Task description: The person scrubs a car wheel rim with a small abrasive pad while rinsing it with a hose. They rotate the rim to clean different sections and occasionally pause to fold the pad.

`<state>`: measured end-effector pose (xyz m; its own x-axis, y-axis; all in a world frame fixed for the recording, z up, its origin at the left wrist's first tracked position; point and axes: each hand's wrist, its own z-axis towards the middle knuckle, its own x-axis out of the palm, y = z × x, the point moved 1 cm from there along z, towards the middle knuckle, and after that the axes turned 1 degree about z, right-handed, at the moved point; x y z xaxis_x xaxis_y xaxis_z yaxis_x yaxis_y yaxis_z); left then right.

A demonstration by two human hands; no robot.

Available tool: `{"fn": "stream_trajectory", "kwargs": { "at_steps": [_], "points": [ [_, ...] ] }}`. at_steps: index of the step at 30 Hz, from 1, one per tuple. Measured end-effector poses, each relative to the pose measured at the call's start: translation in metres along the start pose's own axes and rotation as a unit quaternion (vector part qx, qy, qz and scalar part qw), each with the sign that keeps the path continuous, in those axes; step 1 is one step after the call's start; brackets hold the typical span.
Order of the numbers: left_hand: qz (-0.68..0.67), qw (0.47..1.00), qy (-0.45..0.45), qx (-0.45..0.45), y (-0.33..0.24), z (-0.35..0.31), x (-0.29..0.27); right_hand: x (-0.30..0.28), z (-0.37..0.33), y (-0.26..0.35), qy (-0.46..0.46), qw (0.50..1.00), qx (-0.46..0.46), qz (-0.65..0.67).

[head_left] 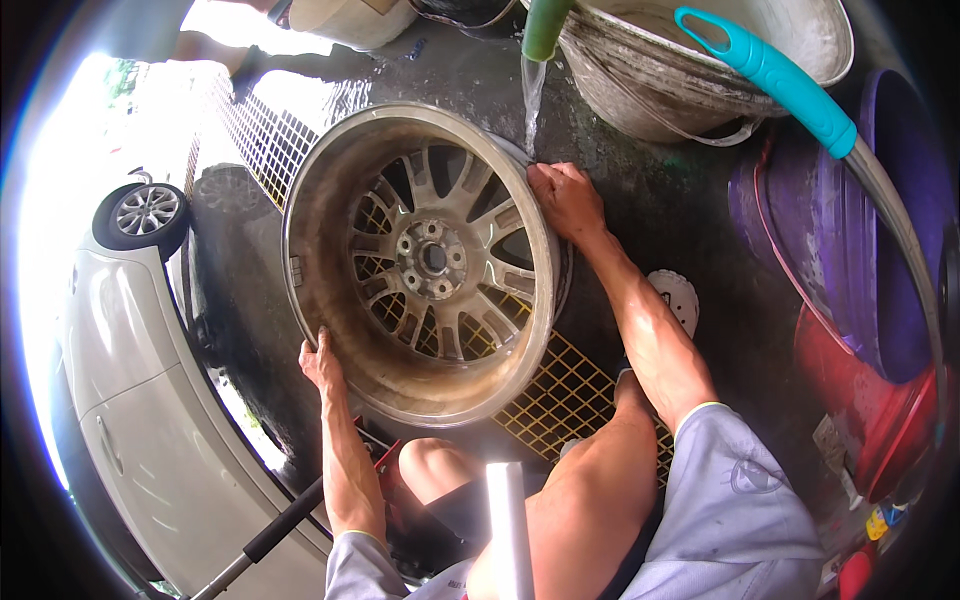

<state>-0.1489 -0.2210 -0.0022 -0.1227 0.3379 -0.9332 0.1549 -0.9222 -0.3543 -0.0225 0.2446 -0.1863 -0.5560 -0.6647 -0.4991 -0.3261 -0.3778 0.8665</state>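
A bare metal car wheel rim (430,180), brownish and stained inside, is tilted up in front of me with its hollow side facing me. My left hand (322,362) grips its lower left edge, the thumb lying over the lip. On the upper right side, my right hand (568,200) is closed round the edge, its fingers partly hidden. Just above that hand, a stream of water (532,95) pours from a green hose (545,30) and lands at the rim's edge.
Beyond the hose stands a dirty white bucket (640,90), with a teal-handled tool (780,85) across it. Purple (850,220) and red tubs (860,400) are at the right. Yellow floor grating (570,390) lies below the rim. A light-coloured car (150,400) stands left, near a black-gripped bar (285,520).
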Motion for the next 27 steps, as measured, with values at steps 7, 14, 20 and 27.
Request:
{"fn": "stream_trajectory", "kwargs": {
  "at_steps": [7, 14, 20, 27],
  "points": [
    [-0.039, 0.999, 0.009, -0.003, 0.011, 0.004, -0.001, -0.008, 0.014, 0.003, 0.032, 0.996, 0.087, 0.018],
    [-0.054, 0.998, 0.019, -0.008, 0.006, 0.004, 0.0, -0.015, 0.021, 0.002, 0.085, 0.99, 0.096, -0.059],
    [-0.051, 0.999, 0.012, 0.003, 0.006, 0.003, 0.0, -0.018, 0.043, -0.003, 0.074, 0.995, 0.066, 0.022],
    [-0.015, 1.0, 0.008, -0.005, 0.004, 0.005, 0.001, 0.004, 0.031, 0.002, 0.01, 0.986, 0.163, -0.041]
  ]
}}
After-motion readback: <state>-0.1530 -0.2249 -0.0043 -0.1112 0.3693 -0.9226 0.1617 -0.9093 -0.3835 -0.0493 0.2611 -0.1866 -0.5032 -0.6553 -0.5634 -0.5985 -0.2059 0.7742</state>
